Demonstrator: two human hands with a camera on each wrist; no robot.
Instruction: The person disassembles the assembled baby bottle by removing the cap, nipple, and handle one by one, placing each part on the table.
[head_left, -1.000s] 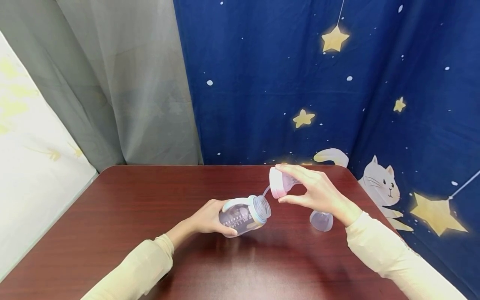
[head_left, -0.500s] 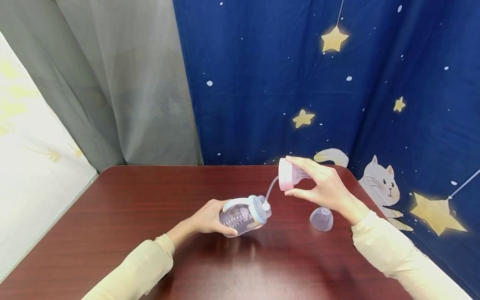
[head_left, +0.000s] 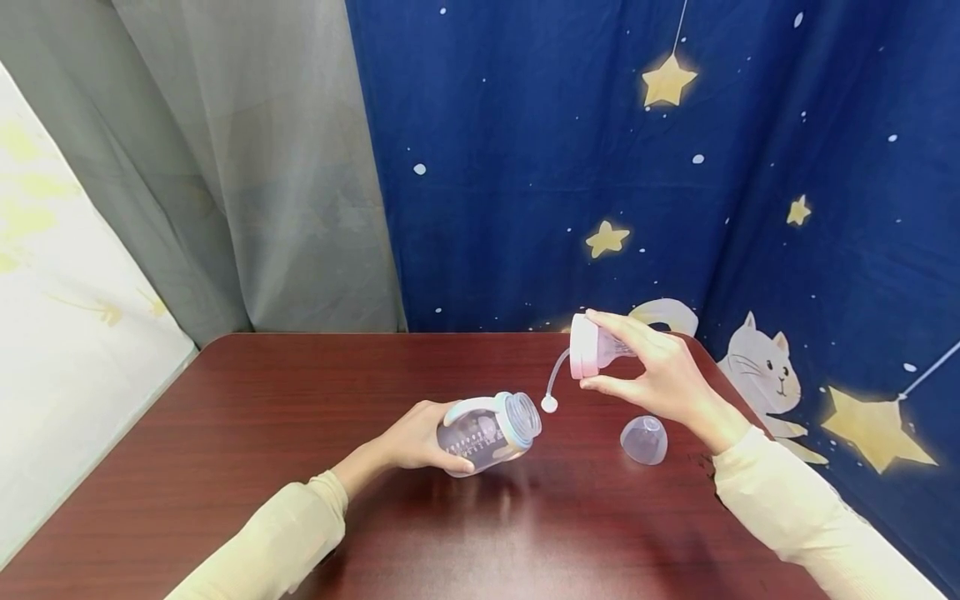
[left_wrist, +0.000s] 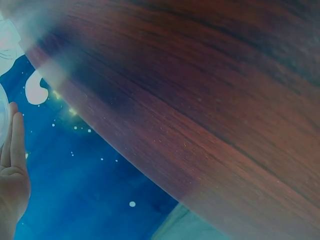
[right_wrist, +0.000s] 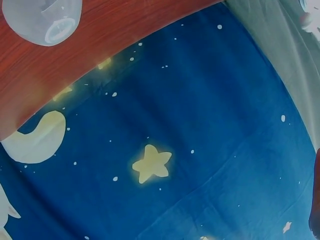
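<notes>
In the head view the left hand (head_left: 420,437) grips a clear bottle (head_left: 480,437) with a pale blue collar and handle, tilted with its uncapped mouth to the right. The right hand (head_left: 660,367) pinches a pink-and-white nipple cap (head_left: 585,347) between thumb and fingers, up and right of that mouth. From the cap hangs a thin tube with a white weighted end (head_left: 549,404), outside the bottle. At the left edge of the left wrist view, part of the left hand (left_wrist: 14,180) shows beside the bottle. A sliver of the right hand (right_wrist: 316,200) shows in the right wrist view.
A clear dome cover (head_left: 643,440) lies on the brown table (head_left: 300,375) below the right hand; the right wrist view shows a clear dome (right_wrist: 45,20) too. Behind the table hang a grey curtain (head_left: 300,167) and a blue one with stars (head_left: 525,167).
The right hand has moved right with the cap, and the tube's weighted end has come out of the bottle's mouth. The left hand and bottle have stayed nearly still.
</notes>
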